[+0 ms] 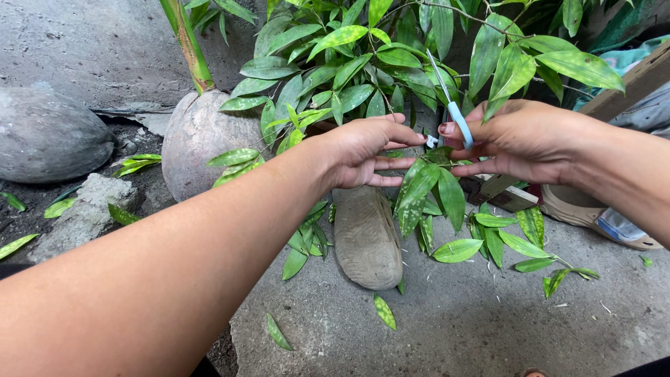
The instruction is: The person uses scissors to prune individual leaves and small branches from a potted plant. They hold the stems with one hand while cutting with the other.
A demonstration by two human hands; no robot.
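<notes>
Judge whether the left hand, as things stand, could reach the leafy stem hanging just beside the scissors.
Probably yes. The left hand already has its fingertips at the spotted-leaf stem, right beside the scissors held in the right hand. Nothing visible lies between hand and stem.

A big round gray stone [49, 143] sits at the far left on the dark ground. Near it lies a rough, pale rock [87, 209]. A brown coconut [199, 139] stands behind them, and a green and yellow shoot [187, 42] grows up out of its top. A worn gray shoe [366, 237] rests on the concrete floor [453, 321] (its toe points toward the bottom of the picture). Loose green leaves [384, 311] lie on the floor around the shoe. At the right edge sits a tan shoe [593, 213], and above it a wooden plank [638, 80] leans at a slant.
</notes>
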